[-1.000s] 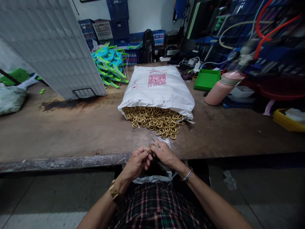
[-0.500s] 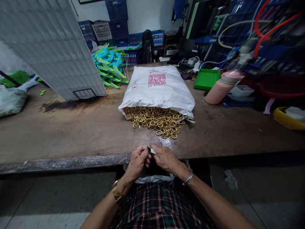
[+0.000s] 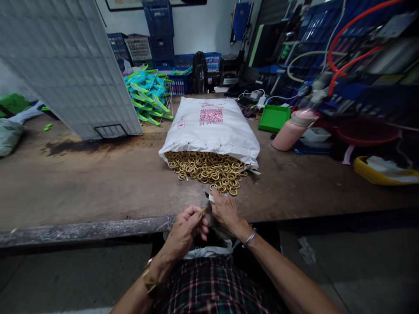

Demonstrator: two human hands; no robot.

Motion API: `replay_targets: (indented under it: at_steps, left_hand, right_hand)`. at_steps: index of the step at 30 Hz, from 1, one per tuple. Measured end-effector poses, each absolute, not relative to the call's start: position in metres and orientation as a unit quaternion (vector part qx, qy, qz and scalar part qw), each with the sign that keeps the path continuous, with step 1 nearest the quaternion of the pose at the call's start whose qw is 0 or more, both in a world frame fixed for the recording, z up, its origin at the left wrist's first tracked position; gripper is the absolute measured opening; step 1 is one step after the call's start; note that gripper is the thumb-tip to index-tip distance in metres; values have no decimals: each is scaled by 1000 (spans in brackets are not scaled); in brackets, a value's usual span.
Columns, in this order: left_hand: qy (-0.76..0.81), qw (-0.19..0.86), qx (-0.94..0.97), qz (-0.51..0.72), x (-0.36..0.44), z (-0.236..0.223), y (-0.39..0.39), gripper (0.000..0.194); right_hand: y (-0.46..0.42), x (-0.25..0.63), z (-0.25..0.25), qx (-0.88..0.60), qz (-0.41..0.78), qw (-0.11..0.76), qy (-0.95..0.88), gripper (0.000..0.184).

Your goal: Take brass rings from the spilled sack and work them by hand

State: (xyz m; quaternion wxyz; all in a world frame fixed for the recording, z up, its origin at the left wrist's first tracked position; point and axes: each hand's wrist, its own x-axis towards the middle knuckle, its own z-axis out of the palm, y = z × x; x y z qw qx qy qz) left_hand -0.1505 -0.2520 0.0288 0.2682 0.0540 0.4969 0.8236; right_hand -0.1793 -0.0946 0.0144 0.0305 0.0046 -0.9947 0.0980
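Note:
Between thumb and forefinger, my left hand (image 3: 189, 226) pinches a brass-coloured ring (image 3: 203, 209), seen nearly edge-on. My right hand (image 3: 225, 213) is closed on a small knife-like tool (image 3: 210, 197) with a dark pointed tip and a white body; its far end is hidden in the palm. The tip points up and left, apart from the ring. Just beyond my hands, a heap of brass-coloured rings (image 3: 209, 168) spills from the open mouth of a white woven sack (image 3: 183, 124) with red print.
A grey ribbed panel (image 3: 98, 87) leans at the left beside green-and-blue plastic pieces (image 3: 147, 93). To the right stand a green tray (image 3: 274, 118), a pink bottle (image 3: 291, 133) with hoses above, and a yellow basket (image 3: 376, 174). The worn table edge (image 3: 98, 230) runs close to my hands.
My hands have moved apart. The right has lifted the knife-like tool away toward the ring heap, while the left keeps the ring lower down. The head view has shifted slightly.

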Motion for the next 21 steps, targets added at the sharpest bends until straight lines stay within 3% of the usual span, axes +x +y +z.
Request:
replay_targets:
  at_steps: [5, 14, 17, 21]
  left_hand:
    - [433, 271, -42, 858, -160, 16, -252, 27]
    - [319, 313, -93, 890, -167, 7, -260, 19]
    - [332, 294, -96, 891, -170, 8, -258, 24]
    - [449, 215, -74, 864, -175, 9, -254, 33]
  right_hand:
    - [-91, -197, 20, -76, 56, 48, -994, 24]
    - [-92, -209, 19, -84, 32, 46, -995, 16]
    - [-92, -206, 18, -54, 102, 68, -991, 15]
    - [-100, -198, 16, 22, 300, 105, -948, 10]
